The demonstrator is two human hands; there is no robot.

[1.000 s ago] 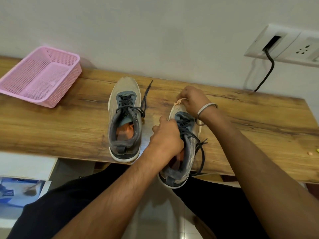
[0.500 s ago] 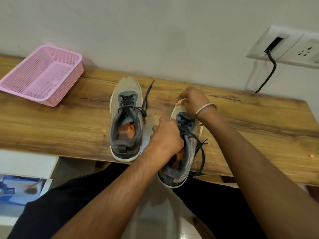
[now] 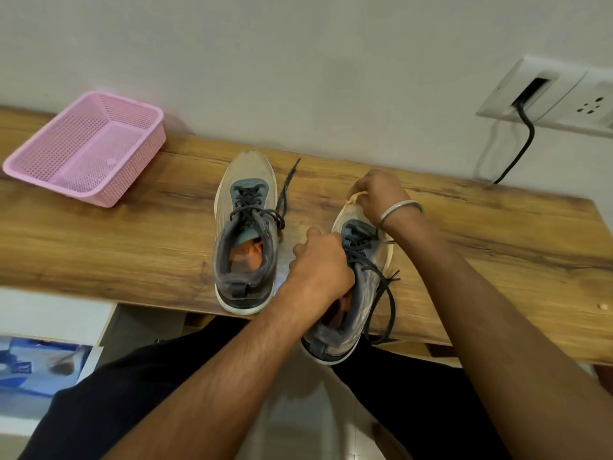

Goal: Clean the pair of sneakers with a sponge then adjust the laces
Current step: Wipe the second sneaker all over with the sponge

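Two beige-and-grey mesh sneakers (image 3: 246, 234): right hand (image 3: 378, 194) pinches a pale sponge (image 3: 356, 196) on the centre-right toe, left hand (image 3: 320, 263) grips its collar; laces (image 3: 386, 293) remain loose

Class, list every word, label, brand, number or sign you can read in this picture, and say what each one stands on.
None can be read.
Left sneaker: no legible brand or label.
Right sneaker, held by the left hand and right hand: none shows.
Pink basket: a small pale tab inside, too small to read.
Blue printed sheet at lower left: marks too blurred to read.
Wall socket plate: no lettering.
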